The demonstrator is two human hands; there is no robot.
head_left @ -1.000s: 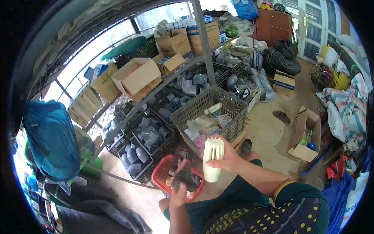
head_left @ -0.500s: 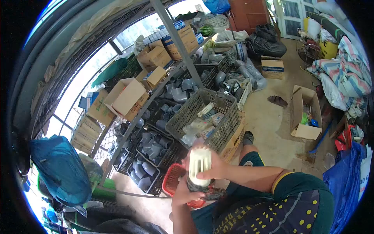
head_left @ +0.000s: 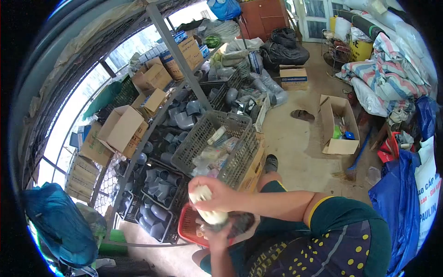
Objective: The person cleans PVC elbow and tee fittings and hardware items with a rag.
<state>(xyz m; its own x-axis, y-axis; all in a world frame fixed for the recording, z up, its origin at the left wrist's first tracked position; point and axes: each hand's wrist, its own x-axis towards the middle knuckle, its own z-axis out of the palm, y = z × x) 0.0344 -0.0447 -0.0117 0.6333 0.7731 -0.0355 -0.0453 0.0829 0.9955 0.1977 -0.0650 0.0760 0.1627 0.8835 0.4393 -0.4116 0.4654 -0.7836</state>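
A cream-white ribbed bundle (head_left: 201, 195) is held over the red basket (head_left: 187, 221), low in the middle of the view. My right hand (head_left: 217, 194) wraps round its upper part from above. Lower down, my left hand (head_left: 218, 233) is closed at the bundle's lower end, beside a dark, blurred item (head_left: 241, 223) that looks like netting or a bag. Motion smears the left fingers. Beyond my hands, a grey-green crate (head_left: 177, 156) holds a similar white bundle (head_left: 216, 135) and several clear plastic packets (head_left: 208, 154).
Black crates with grey pipe elbows (head_left: 159, 184) line the left, below a metal rack post (head_left: 177, 53) and cardboard boxes (head_left: 121, 129). An open carton (head_left: 326, 122), a sandal (head_left: 302, 115) and a broom (head_left: 349, 173) are on the floor. Blue tarpaulin (head_left: 399, 198) hangs at right.
The view has shifted right. The white bundle has tilted and moved left, and my right hand now reaches over its top, where its thumb lay along the front before.
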